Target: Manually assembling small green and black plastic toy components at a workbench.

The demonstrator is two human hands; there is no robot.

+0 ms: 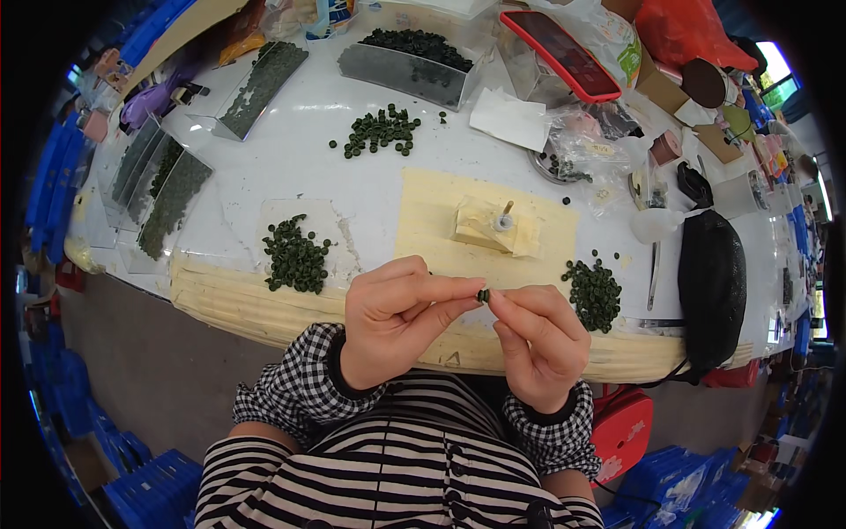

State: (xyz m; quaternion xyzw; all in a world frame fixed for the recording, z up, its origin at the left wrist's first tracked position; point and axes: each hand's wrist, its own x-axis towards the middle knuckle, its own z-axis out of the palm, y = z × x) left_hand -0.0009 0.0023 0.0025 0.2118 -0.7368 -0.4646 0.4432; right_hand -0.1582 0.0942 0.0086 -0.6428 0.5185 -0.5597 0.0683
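Pinching a small, round, dark-green piece [483, 297] between thumb and forefinger of the bare left hand [388, 313]; meeting it from the other side with curled fingers of the bare right hand [544, 339], too hidden to tell if gripping. Held above the near edge of the white-topped table [291, 181], nearer than the pale-yellow, peg-topped block [480, 231], between two loose dark-green heaps, left [297, 257] and right [593, 295].

Left hand [388, 322]: fingers [445, 286] pinch a small dark-green piece [484, 297]
Right hand [542, 344]: fingertips [506, 305] against its other side
Left disc pile [297, 257]: green, near the left hand
Right disc pile [593, 295]: also green
Yellow block [480, 231]: on a yellow sheet [423, 203]
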